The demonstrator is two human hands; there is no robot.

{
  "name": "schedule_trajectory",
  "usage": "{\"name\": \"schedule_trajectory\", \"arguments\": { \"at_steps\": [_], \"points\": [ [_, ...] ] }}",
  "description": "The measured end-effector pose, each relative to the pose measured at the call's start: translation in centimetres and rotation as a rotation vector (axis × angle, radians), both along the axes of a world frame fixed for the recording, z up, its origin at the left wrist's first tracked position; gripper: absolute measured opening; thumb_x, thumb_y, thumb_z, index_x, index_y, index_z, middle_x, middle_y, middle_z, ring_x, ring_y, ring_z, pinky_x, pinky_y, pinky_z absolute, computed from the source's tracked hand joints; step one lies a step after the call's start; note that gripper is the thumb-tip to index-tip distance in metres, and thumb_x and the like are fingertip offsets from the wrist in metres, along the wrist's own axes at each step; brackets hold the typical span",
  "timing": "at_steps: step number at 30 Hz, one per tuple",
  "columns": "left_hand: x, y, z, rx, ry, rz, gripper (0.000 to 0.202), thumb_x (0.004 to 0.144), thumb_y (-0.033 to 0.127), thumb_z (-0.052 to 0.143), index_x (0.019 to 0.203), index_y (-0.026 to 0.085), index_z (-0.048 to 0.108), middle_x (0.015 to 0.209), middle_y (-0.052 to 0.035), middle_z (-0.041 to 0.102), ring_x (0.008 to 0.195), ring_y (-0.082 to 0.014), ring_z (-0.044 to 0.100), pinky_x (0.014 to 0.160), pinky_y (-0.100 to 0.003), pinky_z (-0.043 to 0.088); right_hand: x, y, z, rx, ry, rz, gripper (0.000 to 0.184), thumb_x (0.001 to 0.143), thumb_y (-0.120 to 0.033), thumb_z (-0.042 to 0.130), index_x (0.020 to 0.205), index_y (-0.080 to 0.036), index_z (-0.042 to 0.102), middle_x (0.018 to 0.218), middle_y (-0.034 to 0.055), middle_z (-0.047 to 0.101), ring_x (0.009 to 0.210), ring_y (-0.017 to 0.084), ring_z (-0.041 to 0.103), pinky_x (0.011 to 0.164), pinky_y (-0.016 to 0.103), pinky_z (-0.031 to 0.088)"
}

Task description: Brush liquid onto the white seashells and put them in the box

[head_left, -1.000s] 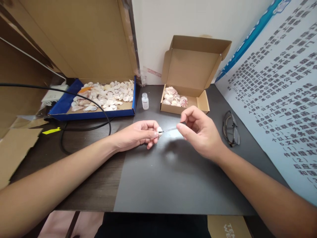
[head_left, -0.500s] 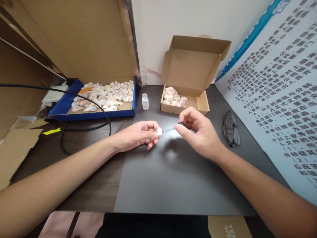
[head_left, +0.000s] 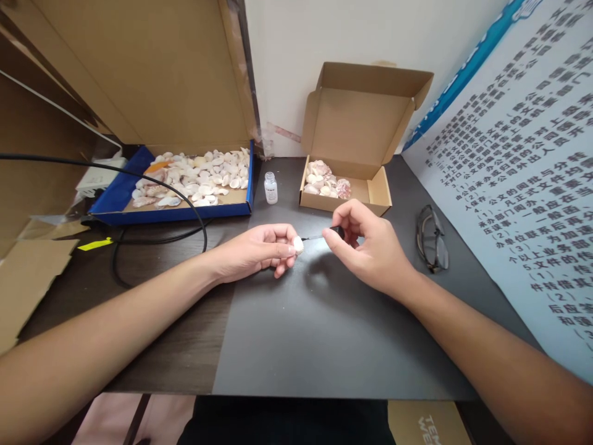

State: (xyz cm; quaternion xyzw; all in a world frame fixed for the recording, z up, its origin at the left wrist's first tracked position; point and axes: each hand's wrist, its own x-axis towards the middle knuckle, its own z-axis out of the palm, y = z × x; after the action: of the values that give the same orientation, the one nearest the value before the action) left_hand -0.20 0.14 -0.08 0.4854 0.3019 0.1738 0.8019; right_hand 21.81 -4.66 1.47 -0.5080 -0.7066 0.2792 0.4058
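My left hand (head_left: 259,250) is closed around a small white shell (head_left: 299,245), pinched at the fingertips over the dark table (head_left: 324,334). My right hand (head_left: 370,250) pinches a thin brush (head_left: 324,235) with a black handle; its tip touches the shell. A small clear bottle (head_left: 271,188) with a white label stands open behind the hands. To its right, a small cardboard box (head_left: 365,191) holds several pinkish shells. A blue tray (head_left: 120,198) on the left is full of whitish shells.
A pair of glasses (head_left: 430,238) lies at the right by a large printed poster (head_left: 523,173). A black cable (head_left: 152,238) loops across the table's left side. Large cardboard sheets (head_left: 152,68) stand behind the tray. A yellow tag (head_left: 95,244) lies at left.
My right hand has slid left along the brush toward the shell, so less of the brush shows between the hands. The left hand has stayed in place.
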Motion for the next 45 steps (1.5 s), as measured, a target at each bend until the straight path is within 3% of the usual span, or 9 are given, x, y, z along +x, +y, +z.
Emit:
{"name": "schedule_trajectory", "arguments": {
  "at_steps": [4,9,14,18,27,32,37,42,45],
  "points": [
    [0.0,-0.01,0.0,-0.003,-0.002,-0.002,0.021,0.079,0.025,0.075,0.084,0.014,0.058,0.069,0.0004,0.059,0.063,-0.0078,0.056,0.055,-0.017,0.047,0.07,-0.09,0.25,-0.07,0.188,0.104,0.016,0.089,-0.029,0.059,0.085,-0.02,0.046,0.067,-0.0043,0.046,0.055,0.008,0.042,0.052,0.023,0.037],
    [0.0,0.0,0.05,-0.004,-0.002,0.004,0.019,0.08,0.024,0.074,0.084,0.014,0.059,0.069,0.0005,0.058,0.063,-0.0077,0.056,0.055,-0.017,0.046,0.09,-0.01,0.16,0.0,0.015,-0.01,0.018,0.084,-0.025,0.064,0.081,-0.02,0.047,0.065,-0.0043,0.046,0.055,0.007,0.04,0.053,0.024,0.035],
    [0.0,-0.01,0.02,-0.006,-0.005,-0.003,0.02,0.08,0.025,0.075,0.084,0.014,0.058,0.069,0.0004,0.059,0.063,-0.0077,0.056,0.055,-0.018,0.047,0.02,-0.04,0.3,-0.057,0.167,0.102,0.016,0.088,-0.028,0.061,0.084,-0.02,0.047,0.067,-0.0038,0.047,0.056,0.007,0.042,0.052,0.023,0.037],
    [0.01,-0.02,0.08,-0.006,0.005,0.001,0.02,0.08,0.025,0.074,0.084,0.014,0.058,0.068,0.0004,0.059,0.063,-0.0074,0.055,0.055,-0.017,0.047,-0.02,-0.06,0.26,-0.008,0.05,0.014,0.018,0.085,-0.025,0.064,0.082,-0.019,0.048,0.066,-0.0042,0.047,0.055,0.007,0.041,0.052,0.023,0.035],
    [-0.02,-0.03,0.0,-0.006,0.0,-0.001,0.019,0.08,0.025,0.074,0.085,0.014,0.059,0.069,0.0001,0.059,0.063,-0.0076,0.056,0.055,-0.017,0.047,0.07,-0.06,0.14,-0.011,-0.009,-0.007,0.017,0.084,-0.025,0.064,0.081,-0.019,0.048,0.066,-0.0044,0.047,0.055,0.007,0.041,0.053,0.023,0.035],
    [-0.07,0.02,-0.03,0.0,-0.006,-0.003,0.019,0.081,0.024,0.074,0.085,0.014,0.058,0.069,0.0003,0.059,0.063,-0.0072,0.055,0.055,-0.016,0.047,0.1,-0.08,0.3,-0.05,0.141,0.093,0.017,0.087,-0.028,0.06,0.083,-0.019,0.047,0.067,-0.0043,0.048,0.055,0.007,0.042,0.052,0.022,0.036],
    [-0.02,0.08,-0.07,-0.002,-0.001,-0.003,0.018,0.081,0.024,0.073,0.086,0.014,0.058,0.069,0.0002,0.06,0.061,-0.0068,0.055,0.054,-0.016,0.048,0.16,0.05,0.0,-0.004,-0.048,0.002,0.017,0.083,-0.024,0.065,0.081,-0.019,0.049,0.065,-0.0051,0.047,0.054,0.006,0.04,0.052,0.022,0.035],
    [0.0,0.03,-0.21,0.001,-0.005,0.0,0.018,0.081,0.023,0.073,0.084,0.014,0.058,0.07,-0.0006,0.061,0.062,-0.0072,0.056,0.055,-0.016,0.049,-0.06,-0.2,0.34,-0.051,0.152,0.128,0.016,0.088,-0.029,0.06,0.083,-0.019,0.048,0.067,-0.0045,0.048,0.055,0.007,0.043,0.052,0.021,0.037],
    [-0.06,0.0,-0.24,-0.008,-0.01,0.006,0.018,0.08,0.023,0.073,0.084,0.014,0.058,0.07,-0.0004,0.061,0.061,-0.0069,0.056,0.055,-0.016,0.048,-0.1,-0.21,0.24,-0.037,0.097,0.107,0.016,0.086,-0.026,0.062,0.082,-0.019,0.048,0.067,-0.0046,0.049,0.055,0.006,0.042,0.052,0.021,0.037]
  ]
}}
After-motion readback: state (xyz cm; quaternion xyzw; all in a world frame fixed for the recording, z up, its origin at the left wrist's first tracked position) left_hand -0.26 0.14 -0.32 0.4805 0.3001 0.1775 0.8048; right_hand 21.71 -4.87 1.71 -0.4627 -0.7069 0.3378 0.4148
